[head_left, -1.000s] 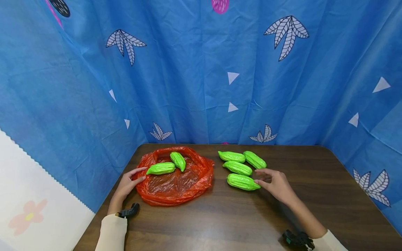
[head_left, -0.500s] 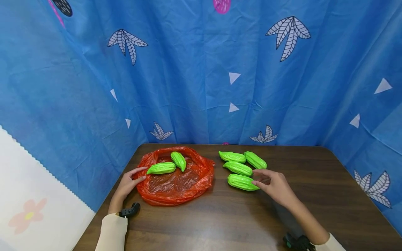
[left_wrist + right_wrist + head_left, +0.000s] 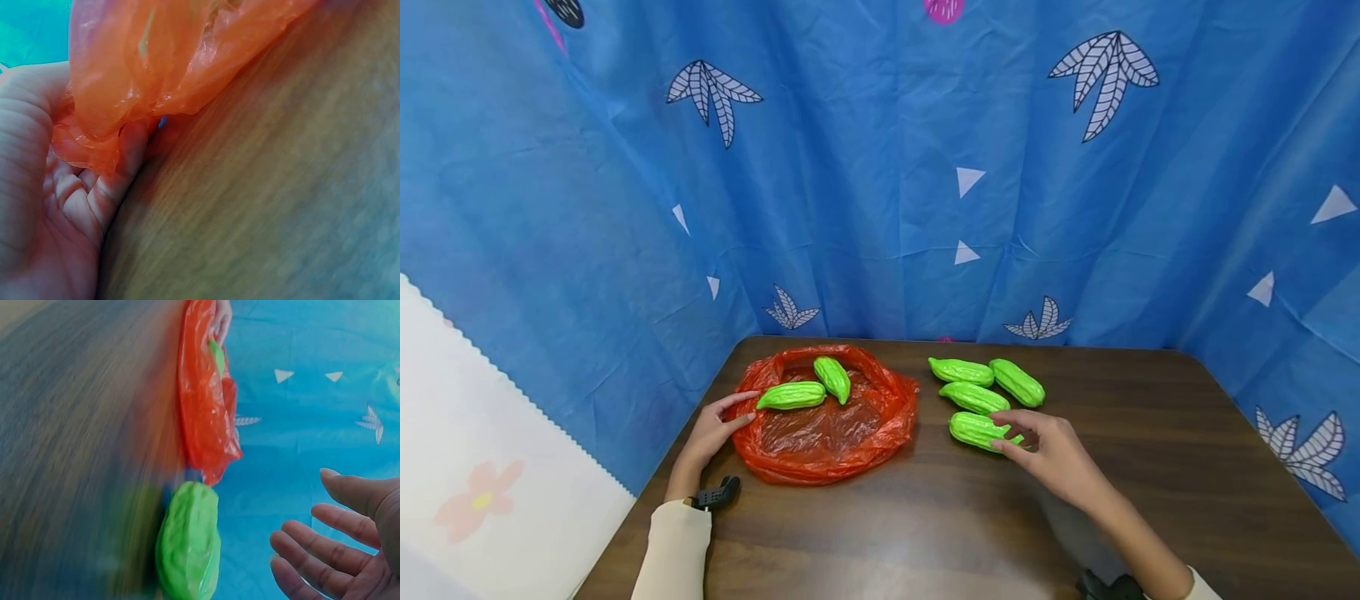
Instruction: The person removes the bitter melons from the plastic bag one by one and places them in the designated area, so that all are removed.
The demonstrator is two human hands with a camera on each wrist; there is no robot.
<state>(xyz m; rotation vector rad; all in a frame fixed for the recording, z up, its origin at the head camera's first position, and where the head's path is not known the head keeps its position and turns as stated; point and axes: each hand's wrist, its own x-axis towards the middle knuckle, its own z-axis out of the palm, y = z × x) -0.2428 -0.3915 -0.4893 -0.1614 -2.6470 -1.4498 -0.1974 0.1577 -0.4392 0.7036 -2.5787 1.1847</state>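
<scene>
Far left, a white cloth (image 3: 568,508) with a faded pink flower; from there rightward, a blue curtain (image 3: 865,175) printed with white leaves and triangles, running behind and down the right side. Table (image 3: 880,533): dark brown wood grain, glossy near the front edge. On it, left to right: left hand (image 3: 709,429), its thumb and fingers pinching the left rim of a red plastic bag (image 3: 823,475). Bag lies mouth up, spread wide, film thin, crinkled and see-through. Inside, two bright green gourds: one (image 3: 792,396) lengthwise, tip to the left; the other (image 3: 832,380) slanted, tip toward the near side. Right of the bag, four more on bare wood, ridged and shiny: a far one (image 3: 961,372), a middle one (image 3: 974,398), a slanted one (image 3: 1017,382) and the nearest one (image 3: 973,429). Right hand (image 3: 1056,450) is over the nearest one's right end, thumb and fingers apart; contact cannot be told.
</scene>
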